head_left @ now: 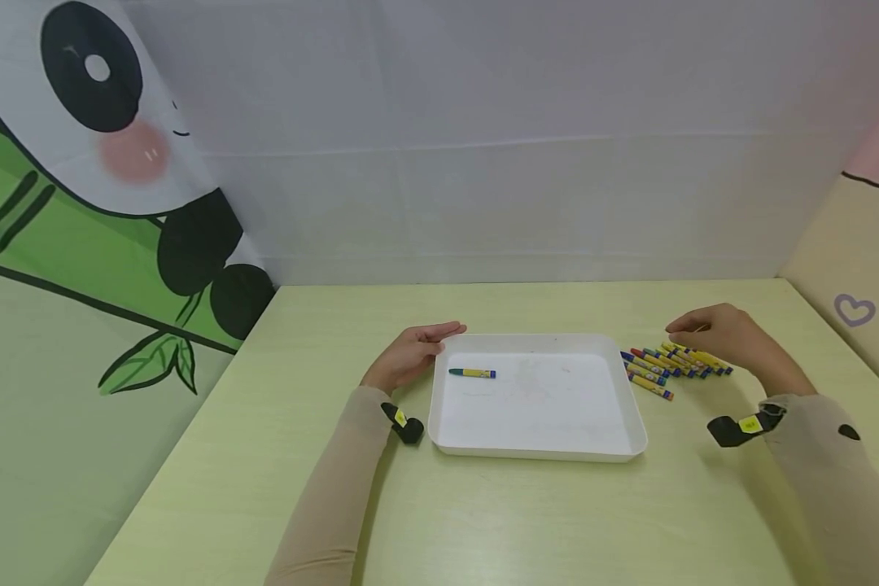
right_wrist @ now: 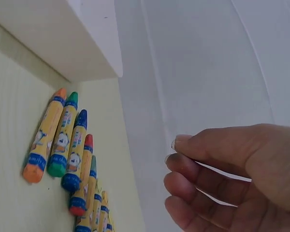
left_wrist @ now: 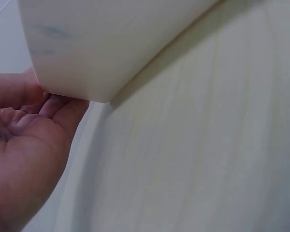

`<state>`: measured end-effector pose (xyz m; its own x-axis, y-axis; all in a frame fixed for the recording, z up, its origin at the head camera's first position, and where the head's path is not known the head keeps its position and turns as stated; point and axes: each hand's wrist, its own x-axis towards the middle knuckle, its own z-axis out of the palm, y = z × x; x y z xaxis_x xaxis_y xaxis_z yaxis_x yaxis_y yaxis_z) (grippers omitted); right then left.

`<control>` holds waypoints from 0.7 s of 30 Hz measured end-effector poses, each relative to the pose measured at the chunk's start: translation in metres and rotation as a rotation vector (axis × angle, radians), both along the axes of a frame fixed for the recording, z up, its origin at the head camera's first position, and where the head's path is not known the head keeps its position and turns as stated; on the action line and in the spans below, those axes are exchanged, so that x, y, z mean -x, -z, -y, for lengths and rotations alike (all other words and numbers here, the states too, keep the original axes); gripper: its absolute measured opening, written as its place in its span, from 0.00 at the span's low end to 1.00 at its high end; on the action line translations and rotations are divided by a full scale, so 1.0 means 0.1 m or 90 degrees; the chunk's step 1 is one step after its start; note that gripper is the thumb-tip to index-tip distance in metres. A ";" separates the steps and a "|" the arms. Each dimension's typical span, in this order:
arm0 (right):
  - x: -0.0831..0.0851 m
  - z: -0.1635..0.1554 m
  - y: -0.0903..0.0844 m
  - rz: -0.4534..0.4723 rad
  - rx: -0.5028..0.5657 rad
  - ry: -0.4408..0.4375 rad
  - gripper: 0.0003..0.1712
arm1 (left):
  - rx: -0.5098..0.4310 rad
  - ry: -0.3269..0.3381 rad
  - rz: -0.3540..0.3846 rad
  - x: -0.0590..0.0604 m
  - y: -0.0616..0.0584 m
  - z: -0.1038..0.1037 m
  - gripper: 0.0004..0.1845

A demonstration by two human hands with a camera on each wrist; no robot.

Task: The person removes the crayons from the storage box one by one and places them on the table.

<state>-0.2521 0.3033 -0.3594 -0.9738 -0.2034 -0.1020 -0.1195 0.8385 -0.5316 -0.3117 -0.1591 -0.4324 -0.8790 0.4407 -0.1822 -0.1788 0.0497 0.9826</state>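
A shallow white tray point(head_left: 538, 407) lies on the table. One dark-green-tipped crayon point(head_left: 472, 373) with a yellow wrapper rests inside, toward the back left. The left hand point(head_left: 410, 354) holds the tray at its back left corner; in the left wrist view the thumb and fingers meet the corner, and the fingertips are partly hidden behind it. Just right of the tray, several yellow-wrapped crayons point(right_wrist: 60, 140) lie side by side in a slanted row. Over the row's far end hovers the right hand point(head_left: 728, 334), fingers loosely bent, with nothing visible between thumb and forefinger.
The pale wood-look table point(head_left: 542, 521) ends at a white cloth backdrop point(head_left: 483, 195). A printed panel point(head_left: 146, 244) with a cartoon figure stands on the left, and a beige panel point(head_left: 857, 260) on the right. Each sleeve carries a black wrist camera point(head_left: 736, 430).
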 end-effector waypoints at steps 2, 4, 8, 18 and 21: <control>0.01 0.05 -0.03 -0.002 0.006 -0.007 0.24 | -0.004 -0.001 0.002 0.00 0.00 0.00 0.27; 0.01 0.09 -0.05 -0.002 0.011 -0.013 0.24 | -0.006 -0.001 0.002 0.00 0.00 0.00 0.27; 0.03 0.17 -0.08 0.007 0.028 -0.026 0.25 | -0.005 -0.002 0.002 0.00 0.00 0.00 0.27; 0.07 0.49 -0.17 0.034 0.075 -0.066 0.24 | 0.000 -0.003 0.001 -0.01 -0.01 -0.01 0.26; 0.10 0.60 -0.20 0.039 0.085 -0.080 0.23 | 0.001 -0.004 0.000 -0.01 -0.01 -0.01 0.26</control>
<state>-0.2618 0.2429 -0.3392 -0.9326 -0.3390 -0.1237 -0.1833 0.7403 -0.6468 -0.3111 -0.1582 -0.4314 -0.8817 0.4346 -0.1838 -0.1798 0.0507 0.9824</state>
